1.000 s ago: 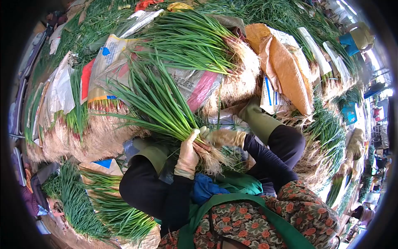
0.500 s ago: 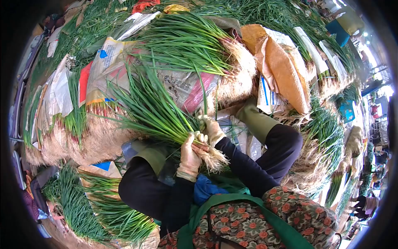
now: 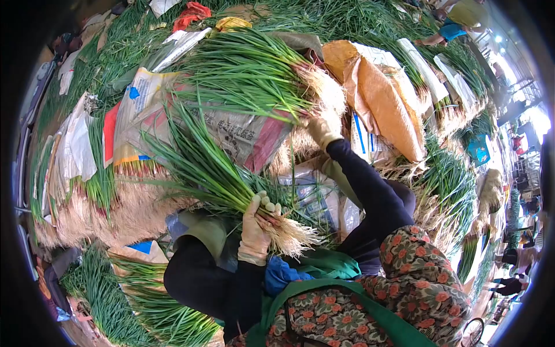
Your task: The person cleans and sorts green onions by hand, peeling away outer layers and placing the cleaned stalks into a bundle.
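My left hand, in a pale glove, is closed around a bunch of green onions just above the roots. Long green leaves fan out to the upper left, and the pale stringy roots hang to the right of the fist. Stretched forward, my gloved right hand touches the root end of a large pile of green onions. Its fingers are mostly hidden against the roots and stems. Beneath that pile lies a printed plastic sack.
An orange sack lies right of the pile. More green onions with matted roots are stacked at left, and another heap lies lower left. Clear plastic covers the ground between my knees. Another person is at the upper right.
My right hand has left the bunch and moved forward to the large pile's roots. My left hand still holds the bunch, shifted slightly down and left in view.
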A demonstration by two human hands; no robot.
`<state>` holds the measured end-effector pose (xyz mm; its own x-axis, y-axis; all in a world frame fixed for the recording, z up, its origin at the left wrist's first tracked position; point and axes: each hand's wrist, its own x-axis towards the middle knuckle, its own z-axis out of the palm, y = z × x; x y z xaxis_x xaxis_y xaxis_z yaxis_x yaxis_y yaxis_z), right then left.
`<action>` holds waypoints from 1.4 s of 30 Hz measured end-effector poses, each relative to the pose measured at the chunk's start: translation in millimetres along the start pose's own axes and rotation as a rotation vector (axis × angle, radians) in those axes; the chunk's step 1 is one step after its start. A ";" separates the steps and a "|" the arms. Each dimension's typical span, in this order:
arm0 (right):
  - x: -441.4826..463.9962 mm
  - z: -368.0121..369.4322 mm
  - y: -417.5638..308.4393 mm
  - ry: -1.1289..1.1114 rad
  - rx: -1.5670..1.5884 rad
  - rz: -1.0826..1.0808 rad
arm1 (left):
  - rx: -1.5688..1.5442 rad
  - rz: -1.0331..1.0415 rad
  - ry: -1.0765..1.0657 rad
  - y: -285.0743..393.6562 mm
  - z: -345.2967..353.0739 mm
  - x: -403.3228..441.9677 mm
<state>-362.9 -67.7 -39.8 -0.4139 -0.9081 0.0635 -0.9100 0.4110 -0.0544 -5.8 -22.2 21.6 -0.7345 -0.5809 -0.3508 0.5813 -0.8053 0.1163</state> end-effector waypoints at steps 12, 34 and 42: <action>-124.3 -62.4 -80.9 -0.545 1.166 -0.089 | 0.050 0.065 0.263 -5.6 17.1 -6.2; -40.0 -50.9 -40.7 -0.035 0.474 -0.138 | 0.113 0.118 0.250 0.5 23.1 -8.5; 27.8 -11.7 -15.7 0.153 0.099 -0.014 | 0.009 0.047 0.224 3.5 20.6 -4.5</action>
<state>-360.5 -98.5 -25.5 -0.4067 -0.8879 0.2151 -0.9121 0.3815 -0.1500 -7.6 -24.8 42.7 -0.6096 -0.5780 -0.5425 0.6096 -0.7793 0.1454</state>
